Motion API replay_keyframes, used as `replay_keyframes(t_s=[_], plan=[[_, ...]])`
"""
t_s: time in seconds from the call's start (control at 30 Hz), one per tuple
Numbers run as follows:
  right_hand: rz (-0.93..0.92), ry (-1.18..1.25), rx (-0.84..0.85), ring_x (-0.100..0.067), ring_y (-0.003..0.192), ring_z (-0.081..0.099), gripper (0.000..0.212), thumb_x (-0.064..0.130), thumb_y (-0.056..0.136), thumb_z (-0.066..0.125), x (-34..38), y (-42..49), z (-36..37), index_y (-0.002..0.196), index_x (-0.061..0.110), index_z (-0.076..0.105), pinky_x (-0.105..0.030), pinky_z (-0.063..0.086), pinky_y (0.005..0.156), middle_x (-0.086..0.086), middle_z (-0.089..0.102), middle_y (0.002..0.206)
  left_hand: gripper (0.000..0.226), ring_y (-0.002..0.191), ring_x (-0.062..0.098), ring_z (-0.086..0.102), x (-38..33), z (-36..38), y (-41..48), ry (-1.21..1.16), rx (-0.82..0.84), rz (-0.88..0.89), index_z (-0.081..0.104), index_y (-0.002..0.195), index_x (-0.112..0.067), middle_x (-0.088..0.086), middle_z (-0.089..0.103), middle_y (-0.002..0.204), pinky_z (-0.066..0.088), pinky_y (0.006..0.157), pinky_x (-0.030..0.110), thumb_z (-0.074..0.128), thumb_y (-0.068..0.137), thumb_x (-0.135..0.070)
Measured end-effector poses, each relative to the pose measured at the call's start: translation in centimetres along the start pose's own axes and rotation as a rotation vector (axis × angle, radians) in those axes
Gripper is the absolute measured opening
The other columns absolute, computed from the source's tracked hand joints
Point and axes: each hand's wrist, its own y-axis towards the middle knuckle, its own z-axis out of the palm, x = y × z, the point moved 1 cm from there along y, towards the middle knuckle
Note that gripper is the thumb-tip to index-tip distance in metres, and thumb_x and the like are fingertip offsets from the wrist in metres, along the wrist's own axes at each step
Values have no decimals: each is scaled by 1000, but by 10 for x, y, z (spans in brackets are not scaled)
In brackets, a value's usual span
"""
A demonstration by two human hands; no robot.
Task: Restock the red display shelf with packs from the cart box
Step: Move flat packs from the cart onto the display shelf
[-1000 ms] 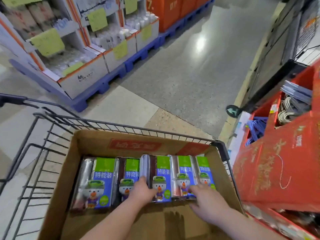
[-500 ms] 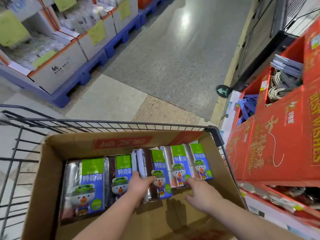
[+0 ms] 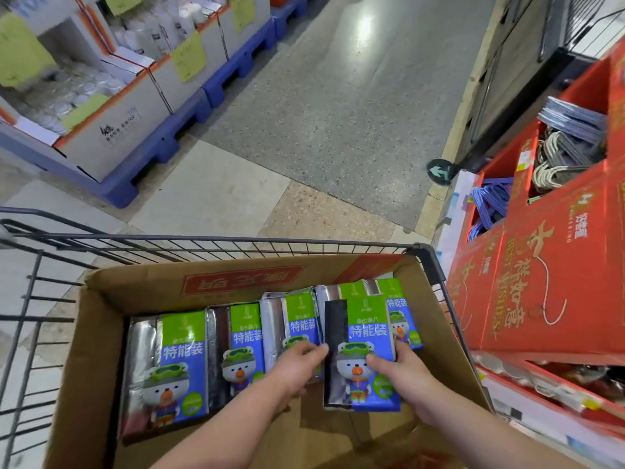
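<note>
The right hand (image 3: pixel 402 370) and left hand (image 3: pixel 297 367) clasped the pack (image 3: pixel 367 330) between them by opposite edges, probably to lift it clear of the box (image 3: pixel 101 333).

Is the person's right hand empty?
No, the right hand grips a pack, thumb on its front and fingers behind its right edge.

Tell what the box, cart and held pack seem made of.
Box: corrugated cardboard, matte brown, with creased flaps. Cart: metal wire, probably dark-coated, in thin crossing bars. Pack: likely printed glossy plastic film; its shiny side panel reflects light.
</note>
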Motion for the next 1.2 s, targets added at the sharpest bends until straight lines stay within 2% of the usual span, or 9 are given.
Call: replay_keyframes(t_s=[0.1,0.23,0.37,0.5,0.63,0.73,0.87,0.97,1.2], plan=[[-24,10,-116,-27,85,68,28,5,86,67,-5,1,-19,109,10,52,-35,58,74,-12,67,105,46,113,36,59,-9,6,18,75,-106,24,46,136,-11,19,57,130,50,89,42,51,97,-35],[-53,77,-215,-16,67,60,23,1,87,64,-13,2,-42,87,15,46,-14,47,41,-3,61,83,56,112,26,55,-21,20,35,104,-124,31,31,147,-7,11,46,142,48,80,29,52,98,-23],[-32,96,-264,-20,74,64,22,4,86,67,-28,4,-55,96,12,48,-25,54,58,-5,63,88,54,114,31,54,-26,36,53,20,-136,-31,38,140,-2,15,54,128,44,90,35,59,93,-19],[10,159,-303,-29,84,67,29,4,84,69,-43,-1,-62,105,7,49,-41,56,74,-12,66,97,96,122,36,51,-27,48,64,82,-193,-44,38,139,-2,18,49,138,44,103,41,74,64,-49],[18,166,-342,-31,90,68,25,6,83,71,-55,-8,-67,99,10,52,-49,55,86,-14,68,101,68,116,35,55,-30,53,66,105,-246,-29,44,131,2,18,55,129,44,90,33,74,81,-33],[8,159,-349,-29,91,68,30,7,84,69,-57,-13,-72,109,5,52,-41,56,81,-14,67,103,57,110,35,57,-29,54,72,109,-257,-20,49,123,1,18,59,121,48,91,37,73,82,-29],[-11,167,-358,-27,93,67,32,8,85,68,-60,-18,-77,112,6,53,-35,56,78,-12,67,105,31,90,30,57,-30,58,63,133,-260,36,49,100,-4,17,58,101,42,70,31,69,85,-22],[-27,185,-358,-27,92,68,32,7,85,68,-58,-25,-79,114,7,54,-31,56,71,-11,68,106,27,74,23,55,-29,59,44,78,-232,88,50,103,-4,14,59,95,38,57,28,65,88,-19],[-100,216,-324,-29,94,68,19,7,87,65,-50,-49,-97,96,20,55,-42,56,83,-9,69,104,22,76,21,63,-26,66,-5,5,-125,206,58,107,-7,9,66,90,45,59,28,64,89,-17]])
